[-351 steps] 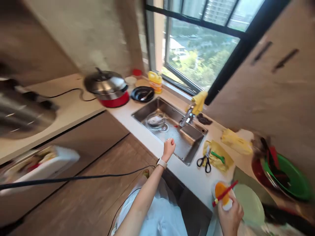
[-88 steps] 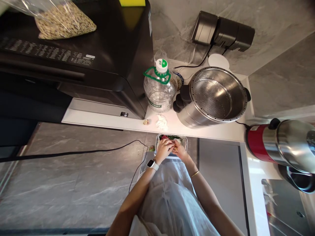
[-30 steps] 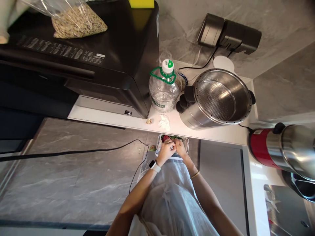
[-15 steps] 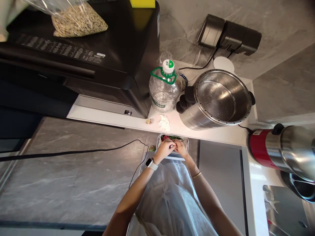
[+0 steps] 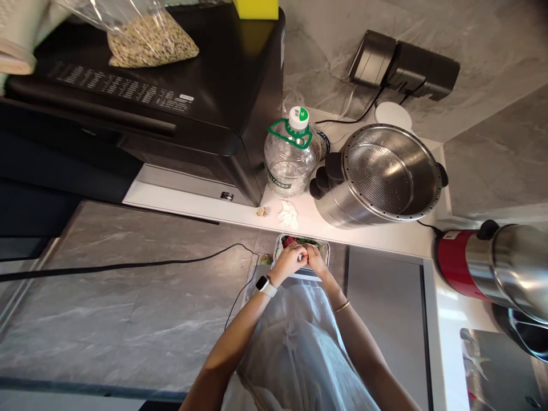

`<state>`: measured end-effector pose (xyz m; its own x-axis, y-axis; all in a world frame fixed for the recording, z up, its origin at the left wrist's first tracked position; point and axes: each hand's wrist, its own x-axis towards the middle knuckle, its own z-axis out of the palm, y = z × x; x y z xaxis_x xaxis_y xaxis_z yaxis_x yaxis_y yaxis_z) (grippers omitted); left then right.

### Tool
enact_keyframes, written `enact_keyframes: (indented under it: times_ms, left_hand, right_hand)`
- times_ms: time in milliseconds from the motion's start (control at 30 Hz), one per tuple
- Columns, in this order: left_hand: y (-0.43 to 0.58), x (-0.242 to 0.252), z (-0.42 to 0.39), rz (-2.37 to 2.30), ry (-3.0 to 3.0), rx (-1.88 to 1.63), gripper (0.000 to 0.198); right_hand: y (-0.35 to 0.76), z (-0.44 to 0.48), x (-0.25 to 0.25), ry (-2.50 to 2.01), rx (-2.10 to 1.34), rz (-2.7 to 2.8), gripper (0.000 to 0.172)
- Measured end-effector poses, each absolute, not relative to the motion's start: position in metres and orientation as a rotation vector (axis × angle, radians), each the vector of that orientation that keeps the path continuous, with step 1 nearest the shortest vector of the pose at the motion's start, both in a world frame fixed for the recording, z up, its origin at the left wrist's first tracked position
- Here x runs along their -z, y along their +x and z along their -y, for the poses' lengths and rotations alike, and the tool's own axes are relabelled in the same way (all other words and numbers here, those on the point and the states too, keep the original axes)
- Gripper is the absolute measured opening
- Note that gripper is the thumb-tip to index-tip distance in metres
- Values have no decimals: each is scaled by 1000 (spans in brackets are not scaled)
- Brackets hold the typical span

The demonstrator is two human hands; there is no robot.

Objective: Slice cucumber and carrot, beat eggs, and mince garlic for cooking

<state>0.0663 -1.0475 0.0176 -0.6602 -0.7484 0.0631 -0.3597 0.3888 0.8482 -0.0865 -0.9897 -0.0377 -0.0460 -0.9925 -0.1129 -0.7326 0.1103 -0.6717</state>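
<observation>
My left hand (image 5: 290,261) and my right hand (image 5: 315,261) meet over a small white-rimmed bin (image 5: 327,245) on the floor side of the counter. Their fingers are closed together in a pinch; whatever sits between the fingertips is too small to make out. Inside the bin, red scraps (image 5: 290,241) and green leafy bits (image 5: 306,241) show beyond my fingers. A watch is on my left wrist, a thin bangle on my right. On the counter edge just past the bin lie a crumpled white tissue (image 5: 288,214) and a small brownish piece (image 5: 261,211).
A big clear water bottle (image 5: 291,162) and a stacked steel steamer pot (image 5: 381,177) stand on the counter (image 5: 240,215). Left is a black oven (image 5: 205,85) bearing a bag of grains (image 5: 152,43). A red-and-steel appliance (image 5: 471,262) is at right. A black cable (image 5: 171,264) crosses the floor.
My view has shifted slightly, so the counter things sit a little farther right. Both hands remain together over the bin, with only small finger movement.
</observation>
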Motion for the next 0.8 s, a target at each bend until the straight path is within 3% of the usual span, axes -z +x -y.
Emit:
enact_keyframes:
  times_ms: [100, 267, 533, 667, 800]
  left_hand:
    - [68, -17, 1050, 2171, 943, 1309, 16]
    - [73, -19, 1058, 2080, 890, 1494, 13]
    - [78, -11, 1062, 1899, 942, 1629, 5]
    - [88, 1, 1069, 1860, 1119, 1540, 7]
    - [89, 17, 1072, 2018, 1220, 1439, 11]
  right_hand:
    - [-84, 991, 32, -1513, 635, -1803, 14]
    - [-77, 994, 12, -922, 779, -1598, 46]
    - [-82, 994, -16, -707, 830, -1273, 50]
    - [-89, 986, -10, -540, 932, -1186, 58]
    - [-93, 981, 2, -389, 969, -1185, 54]
